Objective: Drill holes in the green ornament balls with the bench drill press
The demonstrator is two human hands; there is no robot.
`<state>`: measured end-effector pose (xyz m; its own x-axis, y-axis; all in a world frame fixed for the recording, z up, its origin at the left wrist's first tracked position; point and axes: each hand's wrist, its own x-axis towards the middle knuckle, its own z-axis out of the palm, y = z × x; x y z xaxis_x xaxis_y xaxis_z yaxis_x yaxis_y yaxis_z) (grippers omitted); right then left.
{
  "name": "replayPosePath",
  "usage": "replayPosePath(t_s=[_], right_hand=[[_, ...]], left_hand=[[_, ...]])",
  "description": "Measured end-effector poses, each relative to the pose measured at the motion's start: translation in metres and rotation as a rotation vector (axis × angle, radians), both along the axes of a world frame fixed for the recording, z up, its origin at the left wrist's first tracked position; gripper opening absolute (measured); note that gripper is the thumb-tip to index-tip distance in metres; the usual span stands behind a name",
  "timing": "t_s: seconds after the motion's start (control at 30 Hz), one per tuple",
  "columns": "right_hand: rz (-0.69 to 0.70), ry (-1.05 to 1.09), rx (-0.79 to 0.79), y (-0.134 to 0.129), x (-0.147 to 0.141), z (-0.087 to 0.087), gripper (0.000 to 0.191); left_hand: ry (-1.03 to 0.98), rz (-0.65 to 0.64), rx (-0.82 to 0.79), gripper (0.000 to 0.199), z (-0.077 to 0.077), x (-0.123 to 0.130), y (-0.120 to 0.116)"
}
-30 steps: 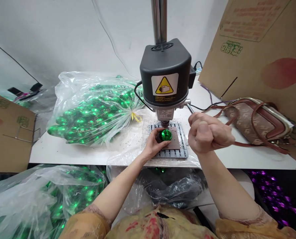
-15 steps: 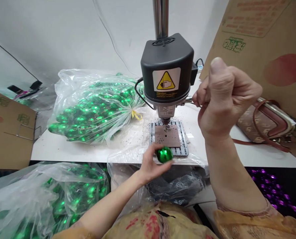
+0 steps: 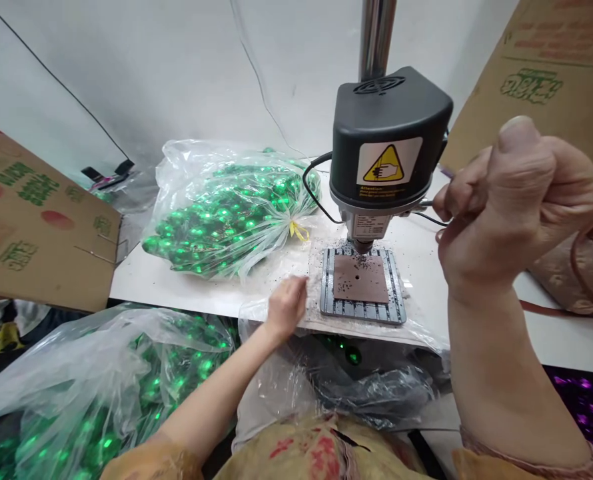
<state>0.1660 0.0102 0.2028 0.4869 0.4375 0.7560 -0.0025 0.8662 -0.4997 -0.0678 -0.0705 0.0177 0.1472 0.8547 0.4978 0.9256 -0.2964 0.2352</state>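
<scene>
A black drill press (image 3: 389, 133) with a yellow warning label stands over a slotted metal base (image 3: 364, 311). On the base lies a brown plate (image 3: 360, 280) with a hole and dark shavings. My right hand (image 3: 514, 200) is closed round the lever at the drill's right side. Left of the base, my left hand (image 3: 287, 303) is closed and somewhat blurred; whether anything is inside cannot be seen. A green shiny ball (image 3: 352, 355) is below the table edge, near the clear plastic.
A clear bag of green balls (image 3: 226, 213), tied with yellow, lies on the white table (image 3: 176, 292). Another bag (image 3: 176, 373) is below left. Cardboard boxes (image 3: 41, 220) flank the table. A brown bag (image 3: 561, 273) lies at right, purple shiny pieces (image 3: 584, 407) below it.
My left hand has let go of the green ball and closed, left of the base. The ball has dropped below the table edge. The view has shifted left; my right hand stays at the lever.
</scene>
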Motion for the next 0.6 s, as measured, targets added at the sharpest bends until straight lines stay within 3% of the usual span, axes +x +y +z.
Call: replayPosePath(t_s=[0.1,0.17,0.33,0.6], right_hand=[[0.015,0.019,0.02,0.002,0.001,-0.001,0.047],[0.011,0.021,0.025,0.002,0.001,-0.002,0.047],[-0.009,0.041,0.017,0.0,-0.001,-0.003,0.047],[0.001,0.031,0.015,-0.002,-0.001,-0.003,0.046]], left_hand=[[0.215,0.427,-0.204,0.039,0.021,-0.028,0.047],[0.292,0.561,-0.315,0.048,0.027,-0.043,0.069],[0.299,0.573,-0.367,0.052,0.025,-0.061,0.091],[0.119,0.514,-0.351,0.048,0.022,-0.067,0.083]])
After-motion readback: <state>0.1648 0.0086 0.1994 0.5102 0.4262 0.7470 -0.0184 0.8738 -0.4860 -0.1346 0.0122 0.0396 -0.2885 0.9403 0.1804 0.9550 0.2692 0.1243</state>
